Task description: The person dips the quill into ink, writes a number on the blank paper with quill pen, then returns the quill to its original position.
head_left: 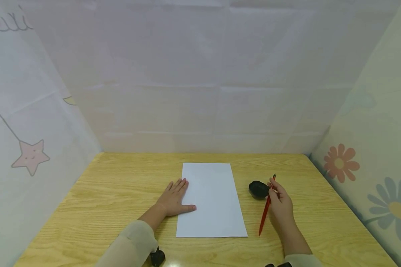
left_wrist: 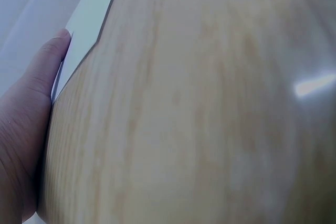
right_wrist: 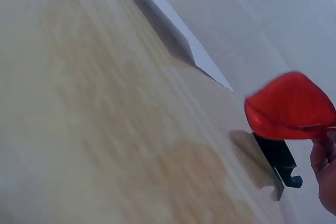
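A white sheet of paper (head_left: 210, 200) lies on the wooden table. My left hand (head_left: 175, 200) rests flat on its left edge, fingers spread and thumb reaching over the sheet. In the left wrist view the thumb (left_wrist: 50, 59) lies along the paper's edge. My right hand (head_left: 281, 202) pinches a slim red pen (head_left: 265, 215), its dark tip pointing away and its red end toward me. That red end (right_wrist: 291, 106) looms large and blurred in the right wrist view. Just left of the right fingers sits a glossy black rounded object (head_left: 258, 189).
Pale fabric walls (head_left: 200, 92) enclose the back and sides of the table (head_left: 120, 185). A small black device (head_left: 157, 257) shows at the left cuff. In the right wrist view, the black object (right_wrist: 275, 156) has a notched, hooked end.
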### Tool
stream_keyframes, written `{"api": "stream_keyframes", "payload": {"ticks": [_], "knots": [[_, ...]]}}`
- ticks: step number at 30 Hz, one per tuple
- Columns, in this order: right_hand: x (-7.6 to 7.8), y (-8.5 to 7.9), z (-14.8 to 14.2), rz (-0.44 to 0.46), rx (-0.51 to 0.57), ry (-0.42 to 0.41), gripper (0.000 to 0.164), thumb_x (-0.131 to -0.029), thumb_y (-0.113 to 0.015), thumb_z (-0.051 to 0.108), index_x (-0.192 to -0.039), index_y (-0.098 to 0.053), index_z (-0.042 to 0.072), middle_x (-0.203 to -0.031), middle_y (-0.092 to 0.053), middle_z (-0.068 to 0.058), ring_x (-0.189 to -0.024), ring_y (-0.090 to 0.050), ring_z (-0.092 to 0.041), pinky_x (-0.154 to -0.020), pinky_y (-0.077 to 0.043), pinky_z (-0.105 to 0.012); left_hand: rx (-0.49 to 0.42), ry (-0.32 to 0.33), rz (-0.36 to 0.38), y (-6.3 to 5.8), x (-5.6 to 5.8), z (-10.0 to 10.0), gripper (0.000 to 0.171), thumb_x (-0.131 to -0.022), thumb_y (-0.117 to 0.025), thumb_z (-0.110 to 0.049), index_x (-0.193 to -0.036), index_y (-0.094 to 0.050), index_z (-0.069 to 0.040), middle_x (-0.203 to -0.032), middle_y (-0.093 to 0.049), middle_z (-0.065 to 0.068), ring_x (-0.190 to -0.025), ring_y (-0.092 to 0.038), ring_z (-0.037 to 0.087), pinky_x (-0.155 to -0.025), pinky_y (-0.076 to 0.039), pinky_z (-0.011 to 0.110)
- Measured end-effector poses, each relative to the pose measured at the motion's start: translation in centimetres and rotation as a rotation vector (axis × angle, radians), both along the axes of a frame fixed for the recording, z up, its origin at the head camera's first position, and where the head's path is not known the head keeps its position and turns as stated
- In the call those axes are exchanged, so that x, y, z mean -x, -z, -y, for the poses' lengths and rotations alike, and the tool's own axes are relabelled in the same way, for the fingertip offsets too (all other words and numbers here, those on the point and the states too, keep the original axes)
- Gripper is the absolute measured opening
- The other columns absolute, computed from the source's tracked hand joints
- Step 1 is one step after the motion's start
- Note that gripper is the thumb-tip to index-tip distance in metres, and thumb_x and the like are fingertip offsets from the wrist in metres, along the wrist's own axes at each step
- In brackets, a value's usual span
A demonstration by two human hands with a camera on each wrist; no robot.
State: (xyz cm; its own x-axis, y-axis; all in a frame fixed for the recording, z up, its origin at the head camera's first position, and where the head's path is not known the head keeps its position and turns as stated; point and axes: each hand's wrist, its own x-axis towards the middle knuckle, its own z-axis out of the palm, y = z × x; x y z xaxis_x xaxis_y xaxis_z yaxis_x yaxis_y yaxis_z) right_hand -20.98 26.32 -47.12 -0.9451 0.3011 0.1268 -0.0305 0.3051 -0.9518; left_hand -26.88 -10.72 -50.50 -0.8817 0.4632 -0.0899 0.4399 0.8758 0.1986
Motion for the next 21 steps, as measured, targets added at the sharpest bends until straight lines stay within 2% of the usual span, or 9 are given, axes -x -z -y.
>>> {"api": "stream_keyframes", "payload": {"ticks": [6, 8, 15, 21], "knots": [[-0.05, 0.02, 0.11, -0.048, 0.136, -0.011, 0.044, -0.106, -0.034, 0.012, -0.149, -0.042, 0.007, -0.121, -0.057, 0.017, -0.077, -0.062, -0.002, -0.071, -0.049, -0.012, 0.005, 0.006, -0.004, -0.26, -0.03, 0.02, 0.108, -0.084, -0.043, -0.080, -0.158, -0.013, -0.008, -0.166, -0.011, 0.008, -0.154, -0.009, 0.024, -0.125, -0.008, 0.049], [-0.09, 0.04, 0.09, -0.074, 0.169, -0.019, 0.044, -0.105, -0.032, 0.009, -0.148, -0.042, 0.006, -0.117, -0.059, 0.022, -0.077, -0.063, -0.003, -0.070, -0.049, -0.014, 0.008, 0.004, -0.002, -0.37, -0.09, 0.01, 0.107, -0.085, -0.043, -0.080, -0.158, -0.013, -0.008, -0.166, -0.011, 0.007, -0.154, -0.009, 0.024, -0.125, -0.008, 0.048], [0.10, 0.26, 0.09, -0.099, 0.176, 0.028, 0.044, -0.102, -0.042, -0.002, -0.144, -0.049, 0.008, -0.112, -0.062, 0.022, -0.076, -0.065, 0.002, -0.072, -0.052, -0.012, 0.002, 0.003, -0.010, -0.62, -0.21, -0.09, 0.107, -0.084, -0.043, -0.080, -0.158, -0.015, -0.008, -0.166, -0.013, 0.008, -0.154, -0.010, 0.024, -0.125, -0.010, 0.049], [0.14, 0.34, 0.10, -0.105, 0.209, 0.051, 0.040, -0.097, -0.052, -0.006, -0.134, -0.059, 0.008, -0.103, -0.067, 0.024, -0.080, -0.067, 0.003, -0.076, -0.054, -0.010, 0.003, 0.003, -0.008, -0.71, -0.28, -0.10, 0.106, -0.085, -0.044, -0.079, -0.158, -0.016, -0.007, -0.166, -0.013, 0.008, -0.154, -0.011, 0.024, -0.125, -0.010, 0.049]]}}
